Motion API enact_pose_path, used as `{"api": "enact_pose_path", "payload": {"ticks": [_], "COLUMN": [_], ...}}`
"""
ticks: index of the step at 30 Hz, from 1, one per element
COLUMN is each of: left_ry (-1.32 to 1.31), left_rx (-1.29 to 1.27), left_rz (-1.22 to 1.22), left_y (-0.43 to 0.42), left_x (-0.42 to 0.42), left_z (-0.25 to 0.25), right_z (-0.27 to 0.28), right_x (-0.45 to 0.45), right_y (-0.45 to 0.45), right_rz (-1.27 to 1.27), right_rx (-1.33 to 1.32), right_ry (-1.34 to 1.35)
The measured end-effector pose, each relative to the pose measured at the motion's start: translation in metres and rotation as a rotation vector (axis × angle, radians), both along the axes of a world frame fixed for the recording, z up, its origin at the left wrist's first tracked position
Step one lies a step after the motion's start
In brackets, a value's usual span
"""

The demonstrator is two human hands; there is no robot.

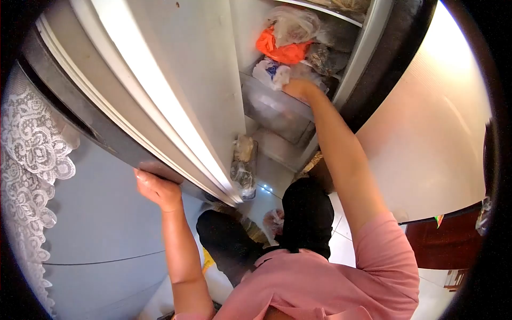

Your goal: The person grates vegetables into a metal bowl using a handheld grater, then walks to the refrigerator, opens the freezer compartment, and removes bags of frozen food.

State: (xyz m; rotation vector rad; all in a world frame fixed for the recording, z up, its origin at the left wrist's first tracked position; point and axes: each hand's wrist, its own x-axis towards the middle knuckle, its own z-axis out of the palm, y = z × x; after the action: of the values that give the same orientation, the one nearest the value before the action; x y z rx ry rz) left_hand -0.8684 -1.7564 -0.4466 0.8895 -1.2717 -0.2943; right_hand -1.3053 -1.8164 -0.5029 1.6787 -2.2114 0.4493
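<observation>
My left hand (158,189) is at the edge of the open fridge door (114,128), its fingers partly hidden behind that edge. Inside the compartment, my right hand (298,89) reaches to the top of a clear drawer (274,114). Its fingers are hidden among plastic bags, beside a white bag with blue print (271,73). An orange bag (282,49) and a clear, whitish bag (294,24) lie just beyond it. A dark-filled clear bag (322,58) rests to their right.
Wrapped packages (244,165) sit low beside the door's inner side. A bag with reddish contents (273,220) lies on the floor near my legs. White lace cloth (34,144) hangs at the far left. A dark red cabinet (445,245) stands at the right.
</observation>
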Motion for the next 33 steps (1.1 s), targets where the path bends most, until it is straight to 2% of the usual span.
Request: {"api": "enact_pose_path", "payload": {"ticks": [5, 6, 8, 9, 11, 15, 23, 27, 30, 32, 33], "left_ry": [0.008, 0.007, 0.035, 0.034, 0.056, 0.079, 0.020, 0.067, 0.014, 0.003, -0.010], "left_rx": [-0.019, -0.030, -0.004, -0.010, -0.009, -0.024, -0.010, -0.034, -0.050, -0.061, -0.065], "left_rz": [0.006, 0.005, -0.019, -0.010, -0.014, -0.021, -0.009, 0.016, -0.013, 0.017, 0.036], "left_y": [0.002, 0.002, 0.002, 0.001, 0.001, 0.003, 0.002, 0.001, 0.002, 0.000, 0.000], "left_x": [-0.005, -0.005, -0.005, -0.005, -0.006, -0.010, -0.003, -0.008, -0.006, -0.006, -0.005], "left_z": [0.004, 0.005, 0.004, 0.004, 0.003, 0.007, 0.001, 0.005, 0.005, 0.006, 0.004], "right_z": [-0.008, -0.009, -0.011, -0.013, -0.013, 0.011, 0.044, 0.013, -0.008, 0.002, 0.008], "right_x": [-0.019, -0.023, -0.025, -0.025, -0.011, 0.007, 0.028, -0.006, -0.022, -0.016, -0.017], "right_y": [-0.039, -0.045, -0.057, -0.062, -0.053, -0.031, -0.006, -0.030, -0.049, -0.046, -0.042], "right_rz": [0.213, 0.214, 0.066, 0.075, 0.073, -0.031, -0.172, -0.058, -0.028, -0.082, -0.084], "right_rx": [0.503, 0.492, 0.786, 0.781, 0.521, 0.649, 0.716, 0.737, 0.718, 0.605, 0.611], "right_ry": [-0.413, -0.412, -0.056, -0.053, -0.318, -0.484, -0.596, -0.369, 0.001, 0.298, 0.297]}}
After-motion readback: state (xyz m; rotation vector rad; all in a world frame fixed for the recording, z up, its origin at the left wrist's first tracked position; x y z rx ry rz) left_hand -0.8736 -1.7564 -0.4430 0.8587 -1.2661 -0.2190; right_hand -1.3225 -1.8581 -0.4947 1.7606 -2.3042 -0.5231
